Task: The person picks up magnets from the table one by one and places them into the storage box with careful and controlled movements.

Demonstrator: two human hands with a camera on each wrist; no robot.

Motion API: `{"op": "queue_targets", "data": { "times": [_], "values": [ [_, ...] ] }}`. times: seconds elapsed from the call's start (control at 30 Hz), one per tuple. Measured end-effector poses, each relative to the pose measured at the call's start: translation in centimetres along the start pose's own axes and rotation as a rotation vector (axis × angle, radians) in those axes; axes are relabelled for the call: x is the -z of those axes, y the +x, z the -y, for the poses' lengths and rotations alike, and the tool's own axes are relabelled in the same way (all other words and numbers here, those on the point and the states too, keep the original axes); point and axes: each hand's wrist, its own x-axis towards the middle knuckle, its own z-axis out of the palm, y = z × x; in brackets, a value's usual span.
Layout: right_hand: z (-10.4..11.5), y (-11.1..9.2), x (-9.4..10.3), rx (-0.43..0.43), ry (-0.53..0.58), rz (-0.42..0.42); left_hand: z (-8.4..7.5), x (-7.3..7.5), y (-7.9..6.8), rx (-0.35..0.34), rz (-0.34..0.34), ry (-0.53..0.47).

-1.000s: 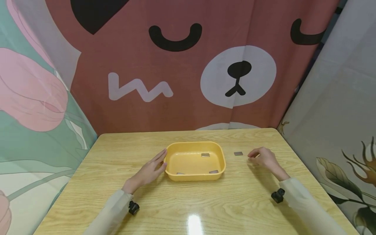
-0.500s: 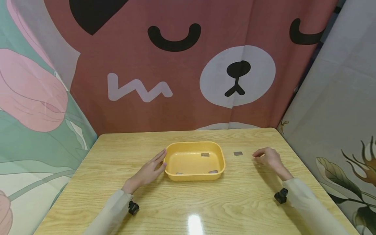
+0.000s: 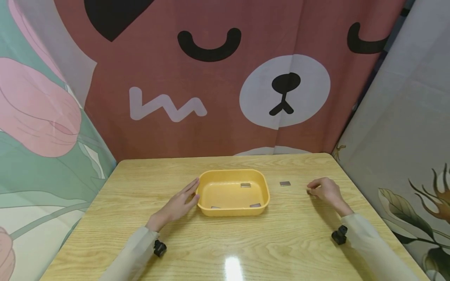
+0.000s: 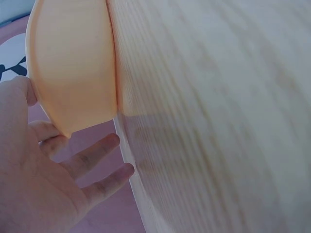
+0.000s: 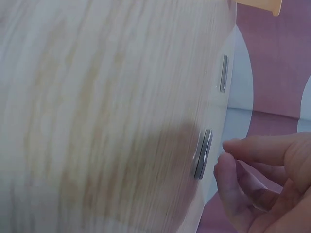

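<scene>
Head view: The left grip (image 3: 177, 205), a bare hand with fingers extended, rests against the left wall of the yellow, rounded rectangular tray (image 3: 233, 212); it and the tray hold position. Three thin, grey, rectangular metallic plates lie inside the tray: one toward the rear (image 3: 245, 185), one at front right (image 3: 255, 205), one at front left (image 3: 215, 207). A matching grey plate (image 3: 285, 183) lies outside, right of the tray, on the pale wood-grained surface (image 3: 225, 234). The right grip (image 3: 326, 191) has just shifted outward, away from that plate.

Left wrist view: Fingers touch the tray rim without clenching.

Right wrist view: A grey metallic piece (image 5: 203, 155) with doubled edges lies just beside the fingertips; I cannot tell whether it is one plate or two stacked. Thumb and index finger bend toward each other, apparently released. I judge the shift selects this piece; collection remains incomplete.
</scene>
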Motion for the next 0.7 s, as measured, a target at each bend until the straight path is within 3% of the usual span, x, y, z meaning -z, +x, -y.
{"op": "queue_targets", "data": {
  "times": [0.7],
  "values": [
    [-1.1, -0.4, 0.4, -0.031, -0.020, 0.039, 0.0, 0.0, 0.0, -0.006, 0.004, -0.006]
  ]
}}
